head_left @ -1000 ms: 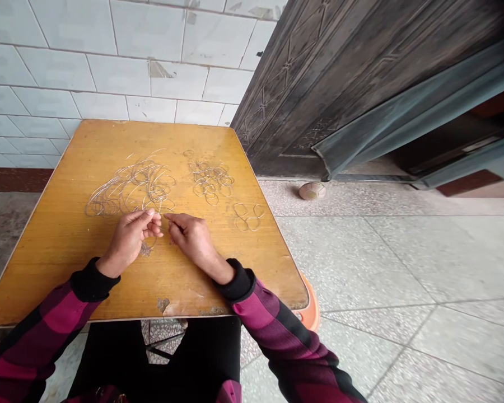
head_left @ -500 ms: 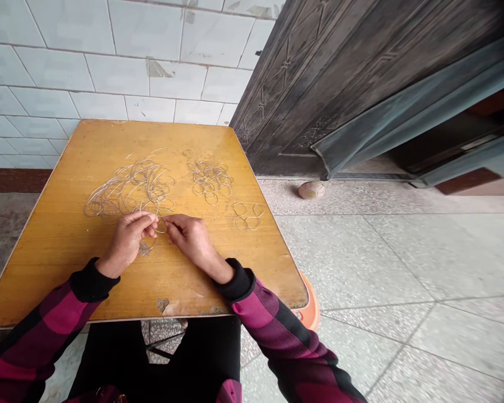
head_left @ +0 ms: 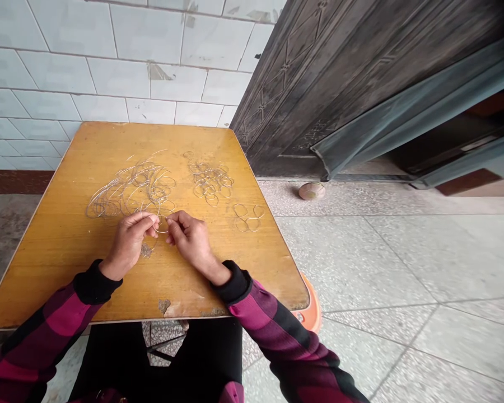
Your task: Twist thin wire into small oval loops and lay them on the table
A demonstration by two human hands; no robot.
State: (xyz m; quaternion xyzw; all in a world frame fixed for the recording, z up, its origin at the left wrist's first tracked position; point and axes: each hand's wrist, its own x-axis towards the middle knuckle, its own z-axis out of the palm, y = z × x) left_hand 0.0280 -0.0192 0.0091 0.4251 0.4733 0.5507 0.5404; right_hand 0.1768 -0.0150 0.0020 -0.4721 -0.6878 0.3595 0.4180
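Note:
Between my two hands is a thin piece of wire [head_left: 163, 232], bent into a loop. My left hand [head_left: 131, 240] pinches it with thumb and forefinger. On the loop's right side, my right hand [head_left: 193, 239] is closed in a pinch on the same wire. Just beyond the left hand spreads a tangled heap of curved wires [head_left: 130, 190]. A smaller pile of wire rings [head_left: 212, 180] lies farther back to the right. Closer on the right rests a wire shape [head_left: 247, 218] with several loops. Small bits of wire [head_left: 146, 251] lie below the left hand.
All of this is on a yellow wooden table [head_left: 88, 280] with a chipped front edge, against a white tiled wall [head_left: 147, 33]. An orange stool [head_left: 313, 308] shows beneath its right corner. A roundish object [head_left: 312, 191] lies on the floor by the dark door [head_left: 319, 73].
My right hand has shifted slightly right along the wire loop, and its fingers have curled in more. The left hand keeps its pinch. The whole view has moved a little.

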